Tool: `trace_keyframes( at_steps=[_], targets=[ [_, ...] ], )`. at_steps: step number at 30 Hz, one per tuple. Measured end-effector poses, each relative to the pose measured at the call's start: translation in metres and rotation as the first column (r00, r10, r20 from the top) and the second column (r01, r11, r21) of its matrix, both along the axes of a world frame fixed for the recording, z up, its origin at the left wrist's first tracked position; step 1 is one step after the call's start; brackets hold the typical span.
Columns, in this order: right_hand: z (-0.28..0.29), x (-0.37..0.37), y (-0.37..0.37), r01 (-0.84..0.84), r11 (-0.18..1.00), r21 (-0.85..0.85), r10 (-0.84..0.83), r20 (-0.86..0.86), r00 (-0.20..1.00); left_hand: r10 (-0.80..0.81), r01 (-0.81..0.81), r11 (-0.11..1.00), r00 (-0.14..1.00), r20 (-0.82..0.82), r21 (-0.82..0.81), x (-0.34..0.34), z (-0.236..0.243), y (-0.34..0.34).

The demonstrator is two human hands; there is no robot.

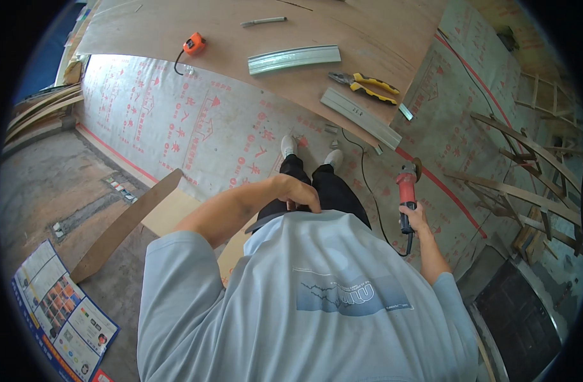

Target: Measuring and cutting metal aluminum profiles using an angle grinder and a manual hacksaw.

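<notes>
My right hand (415, 216) is wrapped round the black rear body of a red and black angle grinder (406, 184), held out to my right with its disc end pointing away from me. A dark cord hangs from the grinder's rear. In front of my waist, my left hand (299, 192) is closed with bent fingers at the hem of my grey shirt (317, 254); whatever the fingertips hold is hidden. Beyond the grinder, a silvery metal profile (361, 118) lies at the corner of a wooden board (221, 38), sticking out past its edge.
On the board lie yellow-black pliers (371, 88), another metal profile (294, 59), an orange tape measure (194, 44) and a marker (264, 21). A cord (362, 167) crosses the printed floor sheeting (240, 124). Curved wooden frames (520, 191) stand at right; a brown strip (129, 223) lies left.
</notes>
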State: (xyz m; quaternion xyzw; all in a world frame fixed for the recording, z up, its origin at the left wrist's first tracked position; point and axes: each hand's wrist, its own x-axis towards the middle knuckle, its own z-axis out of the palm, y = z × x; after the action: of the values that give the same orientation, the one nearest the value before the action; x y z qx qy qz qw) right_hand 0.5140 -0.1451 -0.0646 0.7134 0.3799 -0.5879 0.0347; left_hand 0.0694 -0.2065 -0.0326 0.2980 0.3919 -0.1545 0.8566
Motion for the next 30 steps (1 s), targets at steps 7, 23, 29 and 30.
trace_keyframes(
  at_steps=[7,23,29,30],
  targets=[
    [-0.011,0.003,-0.009,0.050,0.999,-0.001,-0.049,-0.141,0.989,0.577,-0.560,0.803,0.816,0.029,-0.205,-0.003,-0.027,-0.036],
    [-0.022,0.036,-0.054,0.133,0.991,-0.013,-0.134,-0.037,0.990,0.764,-0.648,0.623,0.623,-0.166,0.438,-0.037,0.058,-0.055],
    [-0.027,0.039,-0.048,0.190,0.982,-0.002,-0.189,-0.099,0.977,0.725,-0.583,0.633,0.677,-0.127,0.509,-0.044,0.054,-0.013],
    [-0.025,0.038,-0.047,0.194,0.981,-0.003,-0.193,-0.098,0.976,0.722,-0.581,0.636,0.680,-0.127,0.507,-0.055,0.037,-0.008]
  ],
)
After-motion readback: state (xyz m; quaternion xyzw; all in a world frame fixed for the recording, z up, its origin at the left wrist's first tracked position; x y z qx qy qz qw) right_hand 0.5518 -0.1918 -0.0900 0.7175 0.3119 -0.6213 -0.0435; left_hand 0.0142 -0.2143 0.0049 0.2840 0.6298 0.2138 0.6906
